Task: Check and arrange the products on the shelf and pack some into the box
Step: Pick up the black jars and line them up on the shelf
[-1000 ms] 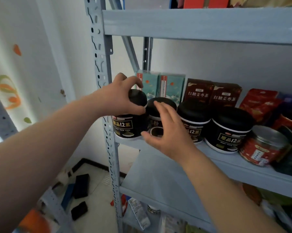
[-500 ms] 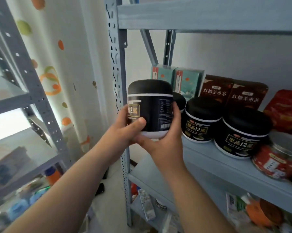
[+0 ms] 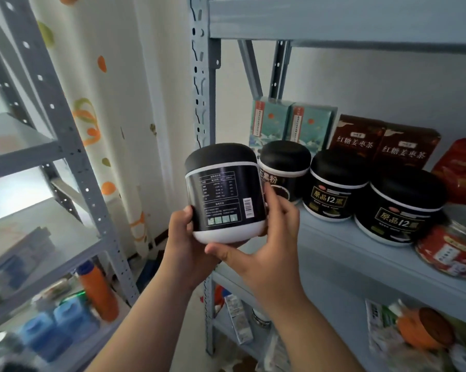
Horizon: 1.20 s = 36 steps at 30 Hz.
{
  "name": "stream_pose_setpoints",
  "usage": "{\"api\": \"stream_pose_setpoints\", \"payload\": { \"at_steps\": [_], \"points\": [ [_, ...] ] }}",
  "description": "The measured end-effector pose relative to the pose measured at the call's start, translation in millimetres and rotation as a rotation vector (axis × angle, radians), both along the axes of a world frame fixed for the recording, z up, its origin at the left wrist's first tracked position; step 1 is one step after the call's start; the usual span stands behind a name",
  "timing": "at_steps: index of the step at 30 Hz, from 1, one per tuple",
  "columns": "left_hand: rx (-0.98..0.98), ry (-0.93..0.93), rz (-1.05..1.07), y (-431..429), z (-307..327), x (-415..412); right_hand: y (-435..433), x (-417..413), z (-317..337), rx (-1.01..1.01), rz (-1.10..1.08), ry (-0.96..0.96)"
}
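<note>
Gripping the black jar [image 3: 225, 194] low on its left side with the left hand [image 3: 185, 251], just right of the perforated post [image 3: 203, 89] and in front of it. Curling the left fingers [image 3: 186, 214] closely round the white base, touching the label's lower edge.

Holding the jar's long axis close to vertical, leaning slightly toward the post at the top. Pointing the domed black lid up and the white base down. Turning the back label, with its printed table and barcode, toward the camera. Carrying the jar in the air, clear of the shelf board [image 3: 360, 264] running rightward from the post.

Cupping the jar from the right with the right hand [image 3: 269, 242]. Laying the thumb under the base and stretching the fingers [image 3: 273, 196] up the right wall, spread only as wide as the jar. Pressing the base between both hands, with the lid free above the fingertips.

Working beside three more black jars [image 3: 334, 183] sitting upright in a row on the board, right of the post. Facing teal boxes [image 3: 291, 122] and brown boxes [image 3: 385, 143] behind them, and a red-labelled jar [image 3: 452, 251] farthest from the post.
</note>
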State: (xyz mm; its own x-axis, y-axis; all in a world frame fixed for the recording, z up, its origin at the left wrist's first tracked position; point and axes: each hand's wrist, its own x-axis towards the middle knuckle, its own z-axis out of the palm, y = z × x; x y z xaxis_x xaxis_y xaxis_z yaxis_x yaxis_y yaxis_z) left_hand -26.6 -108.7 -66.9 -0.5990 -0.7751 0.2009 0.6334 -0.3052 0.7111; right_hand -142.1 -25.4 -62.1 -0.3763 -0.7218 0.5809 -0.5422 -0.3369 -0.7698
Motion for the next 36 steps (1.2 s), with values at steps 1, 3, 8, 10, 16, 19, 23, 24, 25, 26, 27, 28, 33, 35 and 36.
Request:
{"api": "stream_pose_setpoints", "payload": {
  "at_steps": [1,3,8,10,16,19,23,24,25,26,27,28,33,35,36],
  "points": [
    [0.012,0.008,-0.004,-3.7,-0.2,5.7,-1.6,6.6,-0.1,0.004,-0.012,0.010],
    [0.052,0.001,-0.034,-10.7,0.4,18.0,-5.6,19.0,1.0,0.013,-0.001,-0.004],
    [-0.026,-0.035,0.007,-33.7,6.7,48.2,-25.8,44.8,9.8,0.032,0.237,-0.318],
    [-0.064,-0.032,0.030,-40.8,1.5,58.2,-33.2,55.8,10.1,0.001,0.287,-0.443],
    [0.004,-0.063,-0.123,-43.8,-12.2,85.1,-45.5,87.3,6.9,0.033,0.188,-0.419],
    [0.041,-0.176,0.064,-41.2,-14.1,88.7,-50.2,96.4,0.2,0.086,0.048,-0.390],
    [0.032,-0.204,0.197,-40.0,-6.4,95.7,-60.2,98.2,-2.0,0.062,0.049,-0.610],
    [0.025,-0.177,0.186,-44.3,-6.3,98.4,-62.7,96.2,-1.7,0.023,0.087,-0.688],
    [0.008,-0.146,0.146,-46.7,-5.2,100.0,-65.4,93.7,-0.5,-0.004,0.113,-0.734],
    [-0.010,-0.125,0.086,-48.4,-5.2,100.2,-68.1,91.1,0.8,-0.014,0.126,-0.737],
    [-0.017,-0.119,0.023,-49.3,-6.5,99.6,-70.7,88.8,1.1,-0.010,0.133,-0.716],
    [0.019,-0.126,-0.036,-48.8,-6.6,100.0,-72.8,86.8,1.2,0.005,0.137,-0.687],
    [-0.031,-0.321,0.061,-55.8,-6.5,105.4,-79.2,86.2,3.3,0.099,0.100,-0.514],
    [-0.177,-0.400,0.127,-57.4,-7.1,109.6,-83.7,85.3,2.2,0.075,0.128,-0.669],
    [-0.276,-0.431,0.138,-57.4,-7.7,112.3,-85.8,84.0,0.5,0.056,0.176,-0.825]
  ]
}}
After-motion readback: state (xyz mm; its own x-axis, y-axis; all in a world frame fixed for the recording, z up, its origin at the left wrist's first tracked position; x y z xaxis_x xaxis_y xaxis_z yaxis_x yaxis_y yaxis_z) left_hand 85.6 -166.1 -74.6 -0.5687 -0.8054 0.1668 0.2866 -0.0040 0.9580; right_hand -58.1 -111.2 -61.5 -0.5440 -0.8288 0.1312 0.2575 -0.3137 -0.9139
